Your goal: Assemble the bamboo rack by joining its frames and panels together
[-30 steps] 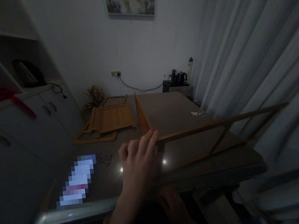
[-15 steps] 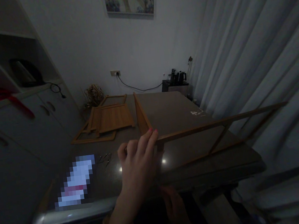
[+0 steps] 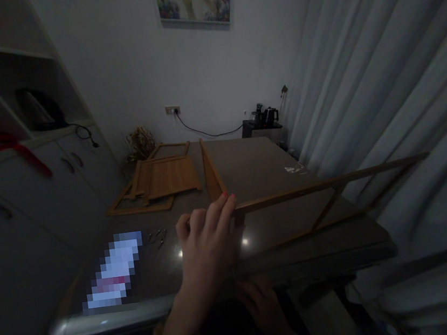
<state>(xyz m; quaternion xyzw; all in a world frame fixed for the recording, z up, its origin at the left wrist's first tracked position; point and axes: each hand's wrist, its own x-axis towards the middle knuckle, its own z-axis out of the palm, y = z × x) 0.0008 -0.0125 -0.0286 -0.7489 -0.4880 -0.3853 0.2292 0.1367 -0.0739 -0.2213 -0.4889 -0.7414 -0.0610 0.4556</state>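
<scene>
My left hand (image 3: 206,245) is closed around the top corner of a light wooden frame (image 3: 323,183) standing upright on the dark table (image 3: 263,162). Its fingertips rest where the long rail meets a second upright wooden panel (image 3: 211,173) running toward the wall. The long rail reaches right, past the table edge toward the curtain. My right hand (image 3: 260,304) is low, below the table's near edge in deep shadow. Its fingers are too dark to read.
A stack of flat wooden panels and frames (image 3: 163,179) lies at the table's far left. Small metal fittings (image 3: 156,236) lie near a pixelated flat item (image 3: 114,270). Cabinets (image 3: 28,202) stand left, a curtain (image 3: 380,88) right, and a kettle stand (image 3: 264,118) by the wall.
My right hand has shifted slightly under the table edge. The left hand and the frame have stayed in place.
</scene>
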